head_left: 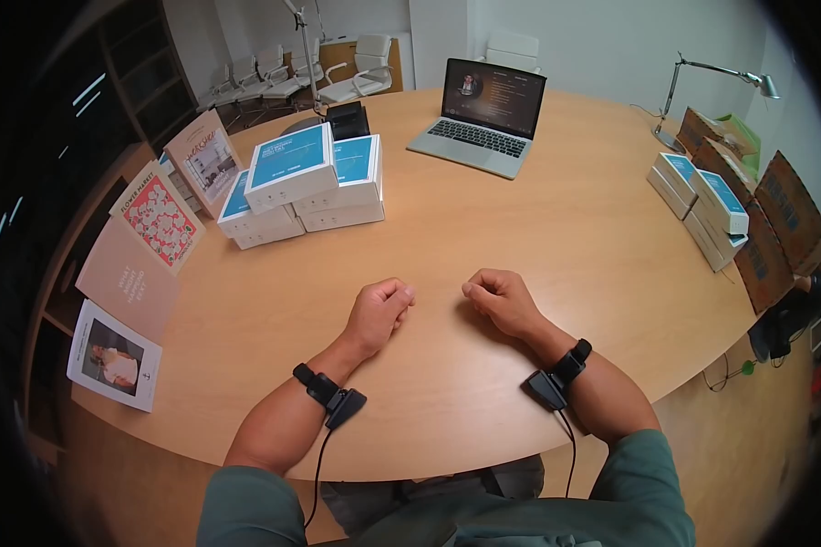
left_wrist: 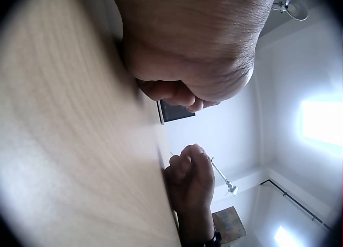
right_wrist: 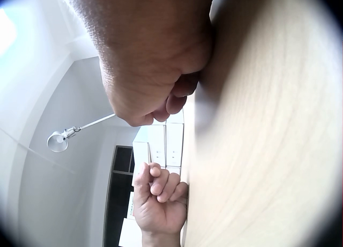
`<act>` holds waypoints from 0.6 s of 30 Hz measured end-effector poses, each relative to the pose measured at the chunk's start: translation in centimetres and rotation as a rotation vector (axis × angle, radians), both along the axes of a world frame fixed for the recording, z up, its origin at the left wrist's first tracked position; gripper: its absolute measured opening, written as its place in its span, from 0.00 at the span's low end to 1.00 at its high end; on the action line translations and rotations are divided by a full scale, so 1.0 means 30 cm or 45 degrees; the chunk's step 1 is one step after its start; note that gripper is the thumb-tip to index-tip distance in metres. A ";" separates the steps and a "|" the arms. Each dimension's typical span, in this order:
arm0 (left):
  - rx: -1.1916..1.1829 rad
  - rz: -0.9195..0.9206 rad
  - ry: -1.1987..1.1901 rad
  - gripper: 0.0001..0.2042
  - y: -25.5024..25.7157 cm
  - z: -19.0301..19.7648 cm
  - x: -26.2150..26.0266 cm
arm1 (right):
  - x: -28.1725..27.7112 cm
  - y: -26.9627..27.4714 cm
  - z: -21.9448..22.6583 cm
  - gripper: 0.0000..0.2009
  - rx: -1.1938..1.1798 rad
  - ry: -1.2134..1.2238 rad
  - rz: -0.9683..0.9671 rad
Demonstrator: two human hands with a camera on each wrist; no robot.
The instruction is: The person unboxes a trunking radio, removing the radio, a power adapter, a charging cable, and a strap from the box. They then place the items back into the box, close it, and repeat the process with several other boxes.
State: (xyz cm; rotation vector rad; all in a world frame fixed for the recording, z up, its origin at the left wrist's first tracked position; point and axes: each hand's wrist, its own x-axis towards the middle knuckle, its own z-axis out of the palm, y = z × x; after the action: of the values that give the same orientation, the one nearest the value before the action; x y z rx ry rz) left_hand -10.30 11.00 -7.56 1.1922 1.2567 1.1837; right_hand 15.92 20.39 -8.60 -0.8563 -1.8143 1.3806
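My left hand rests on its side on the wooden table, fingers loosely curled. To its right, across a short gap, my right hand lies the same way. The right wrist view shows the left hand with nothing in its palm, and in the left wrist view the right hand holds nothing either. Nearest the left hand, further back, is a stack of white and blue boxes. Beyond both hands stands an open laptop with its screen lit.
Several books stand along the left edge, among them a pink book and one with a photo cover. At the right are more white and blue boxes, brown cardboard pieces and a desk lamp. White chairs stand behind.
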 end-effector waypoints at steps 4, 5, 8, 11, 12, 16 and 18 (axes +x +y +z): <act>-0.006 -0.006 0.012 0.14 0.001 0.000 0.000 | 0.002 -0.003 0.007 0.14 0.001 0.004 0.006; -0.006 -0.005 0.013 0.14 0.000 0.001 -0.001 | 0.001 -0.005 0.007 0.14 -0.007 0.016 0.010; -0.008 -0.008 0.013 0.14 -0.003 0.007 0.003 | 0.001 -0.001 -0.004 0.14 0.011 0.008 0.011; -0.007 -0.010 0.034 0.14 -0.001 0.007 0.003 | 0.003 -0.002 0.004 0.14 0.016 -0.012 0.014; -0.012 -0.011 0.034 0.14 -0.001 0.004 0.003 | 0.002 -0.003 0.005 0.14 0.016 -0.011 0.015; -0.007 -0.024 0.031 0.14 -0.001 -0.001 0.000 | 0.004 -0.001 0.001 0.13 0.027 -0.018 0.018; -0.010 -0.024 0.029 0.14 -0.002 -0.002 0.000 | 0.004 -0.001 -0.003 0.13 0.033 -0.020 0.018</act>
State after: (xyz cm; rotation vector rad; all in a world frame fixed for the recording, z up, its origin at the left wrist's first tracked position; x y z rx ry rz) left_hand -10.31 10.94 -7.62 1.2123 1.2633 1.1529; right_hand 16.05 20.35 -8.68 -0.8448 -1.8500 1.3598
